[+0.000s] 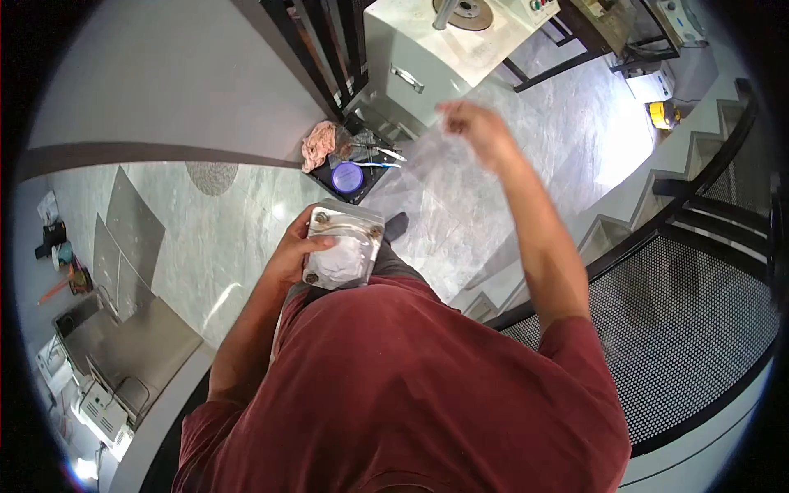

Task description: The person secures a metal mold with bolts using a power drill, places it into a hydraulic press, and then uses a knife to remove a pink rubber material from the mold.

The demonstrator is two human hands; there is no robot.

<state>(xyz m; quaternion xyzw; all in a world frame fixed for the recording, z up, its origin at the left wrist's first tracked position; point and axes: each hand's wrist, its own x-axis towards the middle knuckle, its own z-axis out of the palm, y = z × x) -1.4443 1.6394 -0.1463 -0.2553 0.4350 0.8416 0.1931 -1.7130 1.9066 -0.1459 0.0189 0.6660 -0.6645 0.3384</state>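
Left hand point(289, 253): closed on one clear mould point(339, 246), thumb laid over its upper face, fingers at the near-left side. Right hand point(477, 131): raised and reaching forward over the floor point(460, 222), well apart from the mould; motion-blurred, so how far its fingers are spread cannot be told. Nothing can be made out in its grasp.

Mould: 1, held in front of the red shirt point(411, 386), above the leg. White filling seen through the clear wall. Bolts point(319, 217) visible at its corners: 3.

Tray point(370, 179): 1, black, on the floor just beyond the mould. Contents counted: 1 pink cloth point(318, 145), at the left side; 1 tub point(347, 177) with a purple-blue top, near the front corner; at least 2 slim tools point(380, 164), their pale ends pointing right.

Surface point(472, 57) at top: pale cabinet top, 1 round disc point(464, 13) on it, 1 handle point(407, 79) on the cabinet front. Control panel point(538, 6) at its right; markings too small to read.

Far right: 1 yellow item point(660, 115) on the floor. Near right: 1 black mesh chair point(690, 329).
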